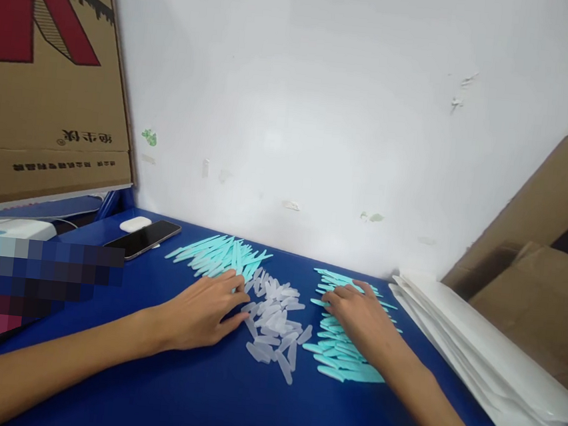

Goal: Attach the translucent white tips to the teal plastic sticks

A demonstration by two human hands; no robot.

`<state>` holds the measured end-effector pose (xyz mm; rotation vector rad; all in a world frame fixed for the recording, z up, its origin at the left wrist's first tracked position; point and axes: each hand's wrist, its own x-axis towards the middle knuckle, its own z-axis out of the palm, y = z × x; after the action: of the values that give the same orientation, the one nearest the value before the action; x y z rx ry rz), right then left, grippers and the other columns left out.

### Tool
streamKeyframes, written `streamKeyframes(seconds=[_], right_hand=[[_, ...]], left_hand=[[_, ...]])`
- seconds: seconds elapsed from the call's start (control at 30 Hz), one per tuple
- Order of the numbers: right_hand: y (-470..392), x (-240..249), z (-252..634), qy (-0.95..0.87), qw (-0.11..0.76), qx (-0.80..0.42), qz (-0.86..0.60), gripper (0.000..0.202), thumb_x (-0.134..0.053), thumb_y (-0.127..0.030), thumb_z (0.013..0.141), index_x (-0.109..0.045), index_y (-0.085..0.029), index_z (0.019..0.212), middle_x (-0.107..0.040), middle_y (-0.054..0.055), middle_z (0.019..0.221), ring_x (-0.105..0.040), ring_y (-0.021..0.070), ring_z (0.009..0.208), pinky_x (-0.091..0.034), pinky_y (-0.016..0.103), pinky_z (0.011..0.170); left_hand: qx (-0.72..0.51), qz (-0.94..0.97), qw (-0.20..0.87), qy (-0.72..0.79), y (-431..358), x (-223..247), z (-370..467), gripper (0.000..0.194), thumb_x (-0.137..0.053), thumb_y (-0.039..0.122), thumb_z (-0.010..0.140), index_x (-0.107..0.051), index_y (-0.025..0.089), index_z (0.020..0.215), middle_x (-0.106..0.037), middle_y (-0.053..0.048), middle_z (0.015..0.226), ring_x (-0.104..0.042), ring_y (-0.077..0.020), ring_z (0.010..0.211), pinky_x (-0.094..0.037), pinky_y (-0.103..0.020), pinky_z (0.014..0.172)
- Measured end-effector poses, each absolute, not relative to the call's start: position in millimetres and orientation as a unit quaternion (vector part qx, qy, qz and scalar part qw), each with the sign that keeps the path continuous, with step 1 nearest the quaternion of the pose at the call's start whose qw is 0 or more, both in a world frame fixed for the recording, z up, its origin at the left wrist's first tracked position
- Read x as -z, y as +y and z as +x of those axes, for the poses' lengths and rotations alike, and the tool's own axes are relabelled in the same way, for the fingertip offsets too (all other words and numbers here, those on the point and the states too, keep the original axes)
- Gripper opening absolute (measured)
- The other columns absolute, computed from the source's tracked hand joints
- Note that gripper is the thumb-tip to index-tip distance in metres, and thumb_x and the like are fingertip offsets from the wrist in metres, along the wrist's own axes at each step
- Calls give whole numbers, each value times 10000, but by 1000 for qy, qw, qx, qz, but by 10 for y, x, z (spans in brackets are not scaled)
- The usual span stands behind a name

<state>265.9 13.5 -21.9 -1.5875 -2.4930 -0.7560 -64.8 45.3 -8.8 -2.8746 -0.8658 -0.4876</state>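
On the blue table lie a heap of turquoise sticks at the back left (219,255), a pile of translucent white pieces in the middle (274,319), and a row of turquoise sticks on the right (344,363). My left hand (212,310) is at the left edge of the white pile, thumb and fingers apart, its upper fingers close to the left heap. My right hand (357,310) rests over the right row with its fingers bent down onto the sticks; whether it holds one is hidden.
A phone (145,238) and a white case (135,225) lie at the back left. Cardboard boxes stand at the left (48,103) and right (543,278). White bags (481,352) lie along the right side. A white wall (294,107) rises behind the table (170,396).
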Motion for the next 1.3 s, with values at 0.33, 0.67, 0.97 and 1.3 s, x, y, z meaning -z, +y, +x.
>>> streamKeyframes(seconds=[0.33, 0.67, 0.97, 1.3], right_hand=[[92, 141, 2586, -815, 61, 255, -517, 151, -562, -87, 939, -642, -212, 969, -731, 28, 823, -690, 217, 825, -425, 438, 935], [-2, 4, 2423, -810, 64, 297, -501, 210, -533, -134, 971, -617, -218, 1145, -688, 49, 926, -668, 197, 734, -445, 341, 722], [-117, -39, 2291, -814, 80, 258, -514, 367, -425, -104, 978, -515, -239, 1307, -605, 47, 992, -407, 87, 481, -156, 263, 471], [-163, -1, 2200, -862, 183, 186, -435, 570, -320, 12, 922, -376, -211, 1443, -547, 85, 1060, -462, 106, 617, -320, 234, 518]], left_hand=[[141, -945, 36, -294, 475, 84, -630, 203, -484, 235, 1000, -672, 205, 1071, -600, -70, 1010, -569, -213, 884, -399, -288, 623], [129, -941, 36, -310, 470, 128, -628, 167, -504, 215, 990, -649, 197, 1071, -606, -70, 1033, -577, -223, 926, -412, -289, 646], [157, -918, -20, -363, 461, 98, -613, 157, -479, 276, 999, -610, 191, 987, -634, -58, 998, -605, -215, 860, -429, -299, 646], [288, -912, -104, -272, 330, 2, -559, 287, -411, 264, 1039, -559, 232, 1283, -640, -46, 984, -580, -171, 836, -456, -279, 687]])
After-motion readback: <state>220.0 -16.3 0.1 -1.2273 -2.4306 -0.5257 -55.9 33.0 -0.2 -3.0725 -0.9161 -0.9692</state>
